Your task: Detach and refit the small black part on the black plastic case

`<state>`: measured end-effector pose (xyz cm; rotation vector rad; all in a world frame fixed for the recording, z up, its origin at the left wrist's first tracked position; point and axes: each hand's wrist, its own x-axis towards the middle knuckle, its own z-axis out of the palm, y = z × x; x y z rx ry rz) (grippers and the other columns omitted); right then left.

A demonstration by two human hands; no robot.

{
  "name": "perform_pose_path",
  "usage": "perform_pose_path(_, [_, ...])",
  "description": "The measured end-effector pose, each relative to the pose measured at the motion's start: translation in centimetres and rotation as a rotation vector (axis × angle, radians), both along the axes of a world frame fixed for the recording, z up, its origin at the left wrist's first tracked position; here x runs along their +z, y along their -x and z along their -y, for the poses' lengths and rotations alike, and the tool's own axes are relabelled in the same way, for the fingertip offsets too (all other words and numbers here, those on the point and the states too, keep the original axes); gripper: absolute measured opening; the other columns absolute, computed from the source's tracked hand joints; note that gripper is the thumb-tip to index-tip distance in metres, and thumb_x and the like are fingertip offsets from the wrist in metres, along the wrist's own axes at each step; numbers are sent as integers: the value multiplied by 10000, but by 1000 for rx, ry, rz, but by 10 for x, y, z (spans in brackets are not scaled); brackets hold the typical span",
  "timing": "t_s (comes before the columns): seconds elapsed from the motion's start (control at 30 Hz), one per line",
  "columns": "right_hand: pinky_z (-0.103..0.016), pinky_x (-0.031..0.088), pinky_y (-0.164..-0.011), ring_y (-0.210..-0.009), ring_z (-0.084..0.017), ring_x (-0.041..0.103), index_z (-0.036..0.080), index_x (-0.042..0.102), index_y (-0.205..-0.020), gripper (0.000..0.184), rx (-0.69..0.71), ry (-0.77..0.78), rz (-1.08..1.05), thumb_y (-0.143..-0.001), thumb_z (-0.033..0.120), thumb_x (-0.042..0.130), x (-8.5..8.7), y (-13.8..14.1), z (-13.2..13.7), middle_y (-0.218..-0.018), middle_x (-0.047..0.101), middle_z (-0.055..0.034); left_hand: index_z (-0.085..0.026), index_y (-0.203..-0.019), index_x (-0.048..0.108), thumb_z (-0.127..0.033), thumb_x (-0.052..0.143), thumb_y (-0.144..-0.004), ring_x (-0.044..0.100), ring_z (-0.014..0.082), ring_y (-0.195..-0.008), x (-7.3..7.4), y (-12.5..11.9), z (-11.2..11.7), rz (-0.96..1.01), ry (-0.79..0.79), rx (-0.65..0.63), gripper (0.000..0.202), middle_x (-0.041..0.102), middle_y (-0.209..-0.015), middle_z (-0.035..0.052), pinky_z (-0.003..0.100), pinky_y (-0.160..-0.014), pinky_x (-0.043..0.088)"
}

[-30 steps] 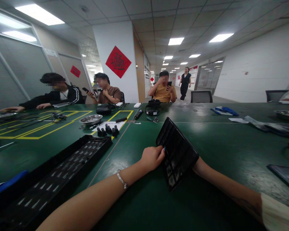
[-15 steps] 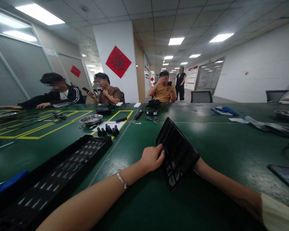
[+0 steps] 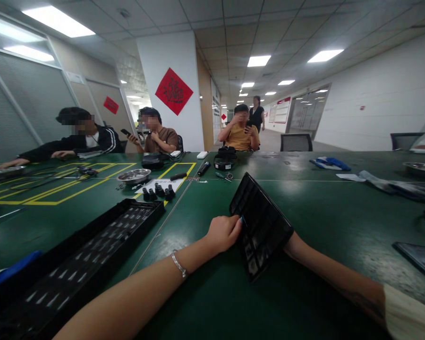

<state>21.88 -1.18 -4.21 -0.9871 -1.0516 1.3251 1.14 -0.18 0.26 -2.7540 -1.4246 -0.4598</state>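
Note:
A black compartment tray point(image 3: 260, 222) is tilted up off the green table point(image 3: 322, 222), its inner side facing me. My left hand point(image 3: 224, 233) is curled with its fingertips pinched against the tray's left face; whether something small is between them I cannot make out. My right hand is hidden behind the tray, only its wrist and forearm point(image 3: 304, 252) showing, and it seems to prop the tray from behind.
A long black slotted tray point(image 3: 92, 250) lies at my left. Farther off are a steel bowl point(image 3: 133, 176), small black parts point(image 3: 158, 192), scissors point(image 3: 224, 175) and a dark tablet point(image 3: 420, 257) at the right. Three people sit across the table; another stands in the corridor.
The tray and my hands have hardly shifted. The person standing in the corridor has moved left, now behind the seated person in the yellow shirt.

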Motion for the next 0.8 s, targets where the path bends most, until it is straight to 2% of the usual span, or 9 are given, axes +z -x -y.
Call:
perform_pose_path(0.1, [-374,466,-814,-943,-268,579,252,661,-885,366,-3,2,6,-606,489,664,-2,-1,-1,-979,646,-47,-191,-804,549,-386,129,-931,574,161,-659,-1,0,-1,10,6,16,480,614,-697,48,252,-572,309])
perform_pose_path(0.23, [-349,471,-796,-900,-246,594,252,662,-904,351,-2,28,-16,-620,459,670,0,0,-1,-945,659,-36,-189,-802,536,-398,172,-925,573,158,-649,-2,-1,-2,13,-19,19,437,613,-695,45,253,-565,304])
perform_pose_path(0.43, [-294,487,-692,-796,-205,609,268,653,-936,368,-2,41,-99,-610,435,688,2,2,-2,-860,672,0,-187,-846,530,-398,170,-924,574,163,-646,-3,0,-2,7,-47,1,425,612,-695,41,254,-566,310])
perform_pose_path(0.53, [-286,486,-649,-773,-203,611,266,652,-942,368,-12,46,-90,-609,418,692,2,2,-2,-869,675,1,-189,-813,540,-385,122,-931,570,162,-632,-2,0,-2,-14,-26,14,477,609,-686,43,254,-558,305])
perform_pose_path(0.63, [-293,484,-621,-716,-203,608,260,647,-963,396,-26,79,-78,-605,425,690,4,3,0,-793,672,1,-191,-779,547,-392,128,-930,566,163,-622,-1,-1,-1,-39,-16,4,488,599,-662,44,252,-551,298])
perform_pose_path(0.8, [-287,479,-610,-742,-208,608,264,643,-970,424,-21,70,-76,-593,451,689,5,3,-1,-816,673,0,-189,-798,543,-388,187,-922,565,166,-631,-2,0,-1,-36,-31,-12,426,602,-676,44,251,-557,305])
